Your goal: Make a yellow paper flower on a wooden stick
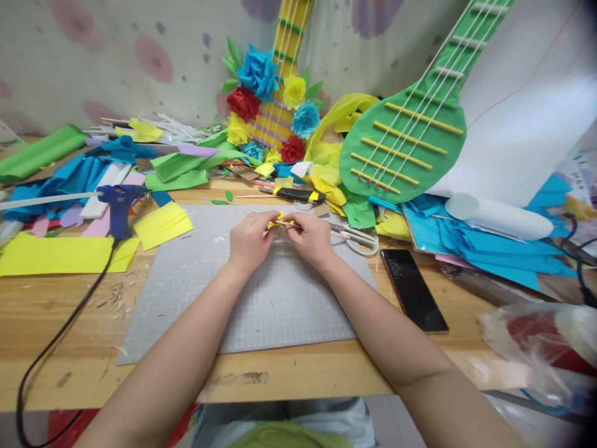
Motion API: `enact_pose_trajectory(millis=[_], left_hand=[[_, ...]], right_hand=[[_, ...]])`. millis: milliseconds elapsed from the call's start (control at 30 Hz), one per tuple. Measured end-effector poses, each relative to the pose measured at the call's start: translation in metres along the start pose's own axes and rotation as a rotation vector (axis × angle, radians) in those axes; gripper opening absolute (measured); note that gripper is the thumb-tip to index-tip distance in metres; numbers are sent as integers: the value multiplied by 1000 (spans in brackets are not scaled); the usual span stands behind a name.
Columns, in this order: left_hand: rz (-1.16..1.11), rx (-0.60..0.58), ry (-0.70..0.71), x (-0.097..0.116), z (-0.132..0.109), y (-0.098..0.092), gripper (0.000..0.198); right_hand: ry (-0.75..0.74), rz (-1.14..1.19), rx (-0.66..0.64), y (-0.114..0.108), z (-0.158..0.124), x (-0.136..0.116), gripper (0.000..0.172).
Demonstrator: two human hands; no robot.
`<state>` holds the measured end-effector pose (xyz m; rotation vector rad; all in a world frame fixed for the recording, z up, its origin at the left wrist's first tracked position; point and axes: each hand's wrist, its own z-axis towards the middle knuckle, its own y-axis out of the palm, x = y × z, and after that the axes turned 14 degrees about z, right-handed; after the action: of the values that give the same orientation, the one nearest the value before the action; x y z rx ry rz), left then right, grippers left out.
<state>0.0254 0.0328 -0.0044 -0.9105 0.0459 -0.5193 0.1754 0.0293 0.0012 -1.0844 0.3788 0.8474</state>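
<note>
Above the far part of the grey cutting mat (289,305), my two hands meet with fingertips nearly touching. Closed fingers of my left hand (252,239) pinch a small piece of yellow paper (280,219). My right hand (311,236) is closed too, on a thin wooden stick (288,223) whose tip reaches the yellow paper. Just right of my right hand lie scissors (359,239) with pale handles. A black and yellow utility knife (298,195) rests behind the hands. The fingers partly hide the yellow paper.
A blue glue gun (119,211) with a black cord and yellow paper sheets (60,254) are at left. A phone (414,289) lies right of the mat. Behind stand a green paper instrument (401,149) and a yellow one (289,50) with paper flowers. Blue paper (485,242) is piled at right.
</note>
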Motion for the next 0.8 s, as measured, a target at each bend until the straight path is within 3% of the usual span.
enact_pose_trajectory(millis=[300,500,800], left_hand=[[-66,22,-202,12,-2,3,28],[-39,73,-197,11,-3,2,26],[-11,-8,-133,10,-1,-1,16]], right_hand=[[-9,-11,-15,1,-1,-6,19],[-57,-17,-4,2,-2,-5,17],[-63,-53,-68,0,-1,-7,17]])
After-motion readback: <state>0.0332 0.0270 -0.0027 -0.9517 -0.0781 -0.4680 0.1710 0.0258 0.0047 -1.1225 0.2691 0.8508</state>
